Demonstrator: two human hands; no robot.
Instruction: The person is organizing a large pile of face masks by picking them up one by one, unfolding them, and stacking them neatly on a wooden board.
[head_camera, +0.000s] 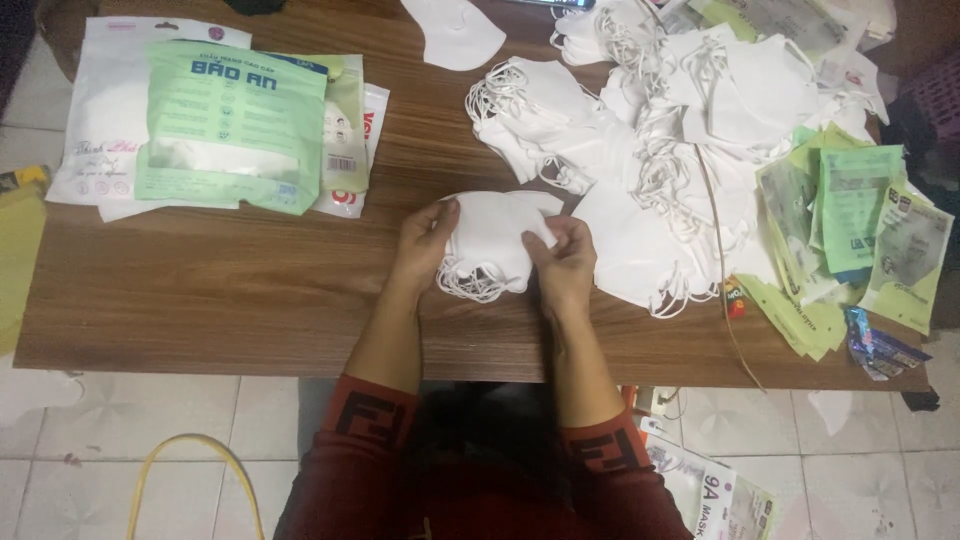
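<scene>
A small stack of white face masks (492, 238) with ear loops lies on the wooden table (230, 300) in front of me. My left hand (425, 245) grips the stack's left edge. At the stack's right edge, my right hand (562, 262) pinches the top mask between thumb and fingers. A big heap of loose white masks (660, 140) spreads across the table to the right and behind my hands.
Green and white plastic mask bags (235, 125) lie stacked at the table's far left. More green packets (850, 230) are scattered at the right edge. One single mask (455, 35) sits at the far side. Tiled floor and a yellow hose (185, 450) lie below.
</scene>
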